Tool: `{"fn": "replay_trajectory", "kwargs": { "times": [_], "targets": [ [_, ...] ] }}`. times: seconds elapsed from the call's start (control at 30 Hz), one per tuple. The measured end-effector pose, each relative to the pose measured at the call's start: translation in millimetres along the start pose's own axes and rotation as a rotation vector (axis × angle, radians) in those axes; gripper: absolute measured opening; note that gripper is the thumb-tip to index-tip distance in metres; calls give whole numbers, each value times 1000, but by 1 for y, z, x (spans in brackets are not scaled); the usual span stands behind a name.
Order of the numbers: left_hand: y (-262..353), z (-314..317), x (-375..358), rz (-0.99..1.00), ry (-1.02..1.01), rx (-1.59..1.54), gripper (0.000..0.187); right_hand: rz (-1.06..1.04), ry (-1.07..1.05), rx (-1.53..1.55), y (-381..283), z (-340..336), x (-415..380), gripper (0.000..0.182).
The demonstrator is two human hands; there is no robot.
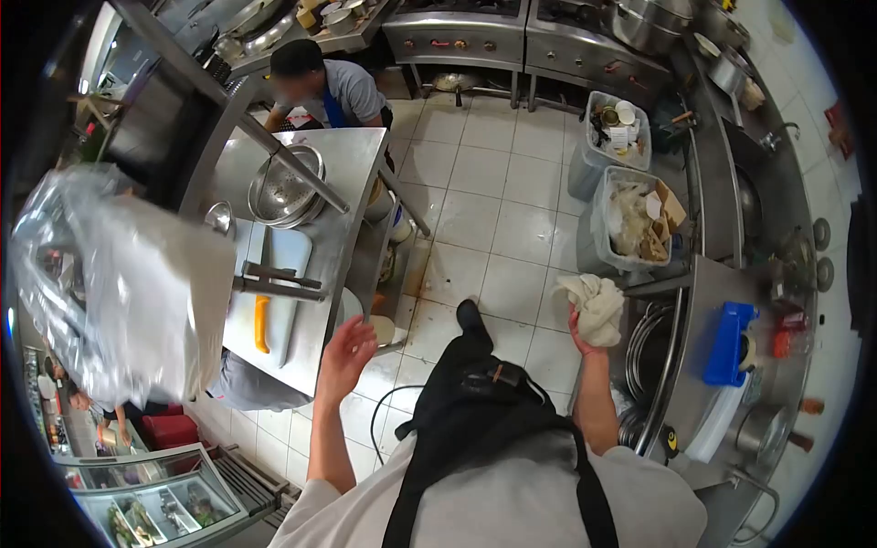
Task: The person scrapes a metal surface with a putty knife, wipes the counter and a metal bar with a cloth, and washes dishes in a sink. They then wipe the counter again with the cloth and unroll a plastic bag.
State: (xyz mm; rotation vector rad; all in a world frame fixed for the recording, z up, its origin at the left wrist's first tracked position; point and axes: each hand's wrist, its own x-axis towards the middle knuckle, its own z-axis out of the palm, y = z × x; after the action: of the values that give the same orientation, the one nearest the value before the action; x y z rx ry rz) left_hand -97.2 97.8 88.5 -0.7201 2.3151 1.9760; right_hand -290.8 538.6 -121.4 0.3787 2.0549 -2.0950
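Observation:
My right hand [582, 334] grips a crumpled off-white cloth [600, 309], which bunches up above the fingers and hides part of them. It is held out over the floor, between the bins and the steel counter. My left hand [349, 354] is empty, its fingers stretched and a little apart. The steel table's front edge is close beside it. On that table lie a white cutting board [290, 251] and a knife with a yellow handle [262, 324]. A steel colander [285, 187] stands farther back.
Two plastic bins with rubbish, a far bin [594, 169] and a near bin [592, 219], stand ahead right. A co-worker [352, 91] bends behind the table. Stoves [457, 41] line the back. A blue container [728, 342] sits on the right counter. Clear plastic wrapping [73, 274] hangs at left.

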Motion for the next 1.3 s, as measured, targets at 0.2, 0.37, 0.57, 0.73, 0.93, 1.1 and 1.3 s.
{"fn": "replay_trajectory", "kwargs": {
  "times": [0.2,0.37,0.57,0.73,0.93,1.1,1.3],
  "targets": [
    [106,36,149,244,-190,-205,81,674,19,517,28,-52,72,44],
    [130,37,326,564,-159,400,87,774,13,571,-16,-127,95,42],
    [59,12,476,516,416,583,90,693,18,627,-80,-36,152,44],
    [61,-5,489,244,488,820,90,1052,-412,351,5,80,354,36],
    [36,-7,498,171,524,970,81,860,-855,-193,43,387,471,40],
    [25,-12,502,179,546,942,80,722,-865,-56,67,546,422,41],
    [23,-13,506,138,547,995,72,55,-1083,-430,120,653,408,53]
  ]
}}
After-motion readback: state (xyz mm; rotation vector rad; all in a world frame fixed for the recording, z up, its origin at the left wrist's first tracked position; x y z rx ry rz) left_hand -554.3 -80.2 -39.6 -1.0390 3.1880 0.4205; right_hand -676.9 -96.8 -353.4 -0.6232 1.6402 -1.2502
